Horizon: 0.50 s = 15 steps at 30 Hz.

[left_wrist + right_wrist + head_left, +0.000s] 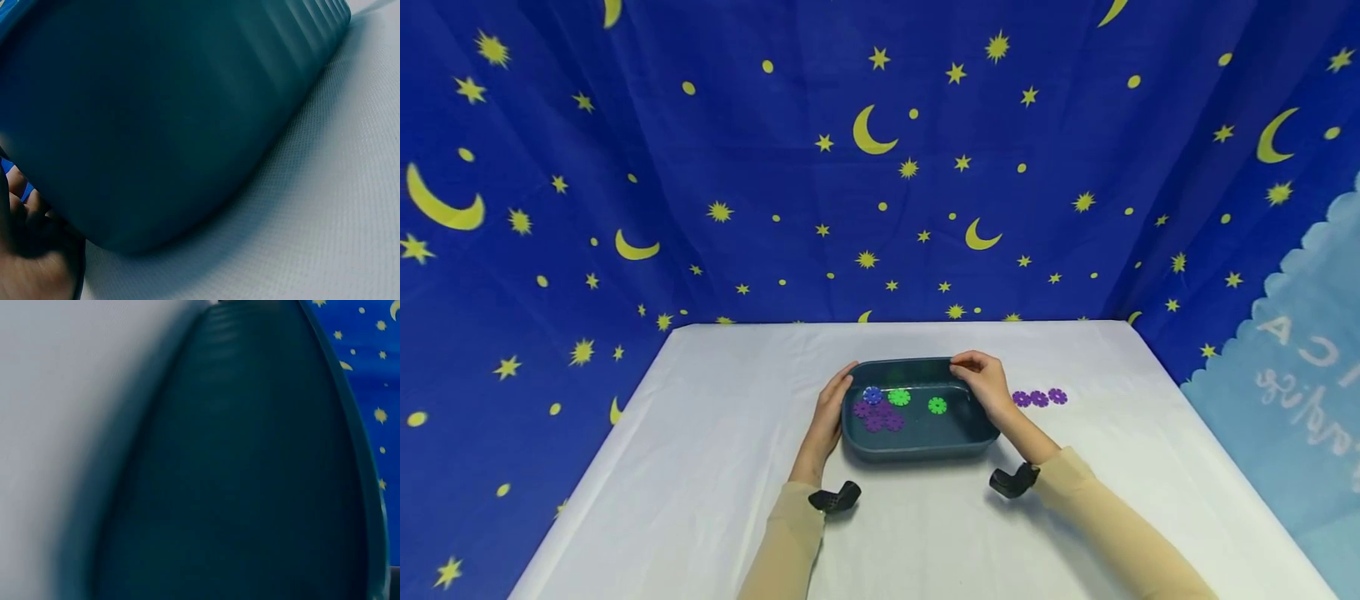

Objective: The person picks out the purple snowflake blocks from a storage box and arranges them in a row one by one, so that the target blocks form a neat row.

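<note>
A person's left hand (827, 417) rests, fingers extended, against a teal plastic basin (925, 453) on a white-covered table (910, 537); the right hand (988, 383) pinches its rim near 3 purple snowflake discs (1039, 399).

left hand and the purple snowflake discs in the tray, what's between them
In the head view, the teal tray's left wall stands between the left hand and the purple snowflake discs.

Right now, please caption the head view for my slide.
Left hand and right hand touch a tray with colourful discs inside, three purple discs outside.
</note>
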Each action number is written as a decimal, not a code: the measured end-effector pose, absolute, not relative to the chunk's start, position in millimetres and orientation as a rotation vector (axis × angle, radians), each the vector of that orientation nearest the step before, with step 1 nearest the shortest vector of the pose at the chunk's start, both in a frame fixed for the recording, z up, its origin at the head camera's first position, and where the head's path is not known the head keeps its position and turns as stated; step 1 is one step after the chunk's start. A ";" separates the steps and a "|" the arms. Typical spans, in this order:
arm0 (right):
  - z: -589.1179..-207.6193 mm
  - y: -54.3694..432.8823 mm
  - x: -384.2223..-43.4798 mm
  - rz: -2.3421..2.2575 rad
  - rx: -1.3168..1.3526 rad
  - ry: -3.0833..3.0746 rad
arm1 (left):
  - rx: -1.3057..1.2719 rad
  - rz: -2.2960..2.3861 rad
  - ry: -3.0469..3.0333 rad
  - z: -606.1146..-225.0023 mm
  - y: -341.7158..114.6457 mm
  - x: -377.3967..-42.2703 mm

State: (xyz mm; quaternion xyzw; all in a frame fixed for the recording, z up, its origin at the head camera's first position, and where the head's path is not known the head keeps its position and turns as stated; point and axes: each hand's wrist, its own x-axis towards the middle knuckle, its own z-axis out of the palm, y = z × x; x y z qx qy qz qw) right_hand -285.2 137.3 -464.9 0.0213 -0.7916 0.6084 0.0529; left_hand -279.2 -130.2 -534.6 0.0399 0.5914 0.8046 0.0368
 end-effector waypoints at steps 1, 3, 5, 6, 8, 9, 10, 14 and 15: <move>-466.4 133.2 -285.5 1.847 0.089 -2.415 | 0.127 2.469 1.815 -534.8 -129.9 -279.4; -468.1 124.6 -285.2 1.850 0.143 -2.428 | 0.132 2.466 1.822 -534.9 -129.5 -279.6; -469.2 116.1 -284.7 1.837 0.218 -2.460 | 0.136 2.459 1.833 -534.5 -129.3 -279.6; -469.7 111.9 -284.5 1.833 0.260 -2.473 | 0.132 2.456 1.839 -534.3 -129.1 -279.6; -471.7 104.2 -284.8 1.837 0.326 -2.498 | 0.127 2.446 1.852 -534.0 -128.9 -279.3; -473.2 100.9 -285.4 1.826 0.375 -2.513 | 0.123 2.442 1.855 -534.2 -128.9 -279.3; -474.3 97.8 -285.7 1.825 0.414 -2.525 | 0.122 2.441 1.855 -533.8 -128.8 -279.3; -480.6 86.9 -287.3 1.817 0.577 -2.560 | 0.119 2.443 1.842 -533.9 -128.8 -279.5; -482.0 84.7 -287.2 1.812 0.624 -2.569 | 0.111 2.444 1.838 -534.1 -128.8 -279.6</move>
